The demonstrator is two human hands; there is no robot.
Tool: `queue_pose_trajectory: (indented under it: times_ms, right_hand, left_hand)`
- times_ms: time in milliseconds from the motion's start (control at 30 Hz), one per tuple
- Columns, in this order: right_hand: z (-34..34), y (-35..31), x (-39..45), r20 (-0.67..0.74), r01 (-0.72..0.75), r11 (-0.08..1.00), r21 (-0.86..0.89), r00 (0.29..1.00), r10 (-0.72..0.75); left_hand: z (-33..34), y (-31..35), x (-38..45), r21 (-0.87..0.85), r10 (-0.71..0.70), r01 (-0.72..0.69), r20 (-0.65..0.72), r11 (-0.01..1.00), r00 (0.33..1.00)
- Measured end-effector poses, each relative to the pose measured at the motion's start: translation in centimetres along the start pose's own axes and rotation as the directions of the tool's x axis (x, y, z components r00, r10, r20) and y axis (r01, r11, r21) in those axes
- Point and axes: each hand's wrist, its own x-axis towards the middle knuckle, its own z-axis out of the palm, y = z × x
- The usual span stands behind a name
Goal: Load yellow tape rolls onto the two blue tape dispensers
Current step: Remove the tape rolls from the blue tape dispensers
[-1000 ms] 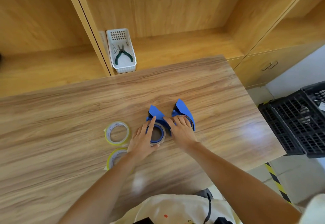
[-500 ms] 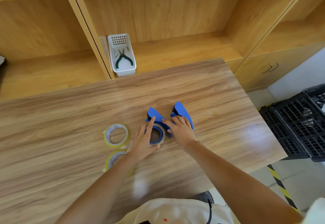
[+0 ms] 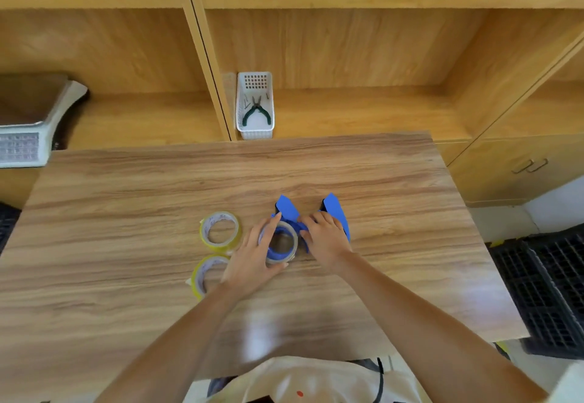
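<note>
Two blue tape dispensers lie side by side on the wooden table. My left hand curls around the round ring of the left dispenser, which carries a nearly spent greyish roll. My right hand lies over the right dispenser, hiding its ring, with fingertips touching the left dispenser's blue body. One yellow tape roll lies flat just left of my left hand. A second yellow roll lies nearer me, partly under my left wrist.
A white basket with green-handled pliers stands on the shelf behind the table. A scale sits on the shelf at far left. A black crate stands on the floor at the right, past the table's edge.
The camera has tilted up, showing more shelf and the scale. Both hands stay on the dispensers with only slight finger shifts; the yellow rolls have not moved.
</note>
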Motion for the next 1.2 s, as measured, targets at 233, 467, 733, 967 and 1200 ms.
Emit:
queue_pose_trajectory:
  times_ms: [233,467,733,967,1200]
  right_hand:
    - [-1.4,0.3,-0.9,0.040,0.125,0.985,0.119,0.991,-0.130]
    - [-1.7,1.0,-1.4,0.067,0.155,0.976,0.151,0.984,-0.167]
    - [-2.5,2.9,-1.6,0.089,0.142,0.986,0.087,0.985,-0.150]
    - [-3.3,4.4,-0.8,0.139,0.190,0.974,0.121,0.969,-0.206]
    - [-4.9,6.0,0.4,0.061,0.274,0.955,0.112,0.957,-0.282]
  left_hand:
    - [0.6,1.3,-3.1,0.049,-0.087,0.089,-0.054,0.995,0.995]
    - [2.2,2.6,-7.6,0.075,-0.238,0.240,-0.044,0.968,0.970]
    - [4.2,1.7,-10.5,0.299,-0.393,0.346,0.110,0.889,0.913]
    - [4.4,2.2,-10.2,0.300,-0.395,0.353,0.090,0.886,0.914]
    - [3.2,4.9,-3.2,0.311,-0.107,0.093,0.027,0.946,0.994]
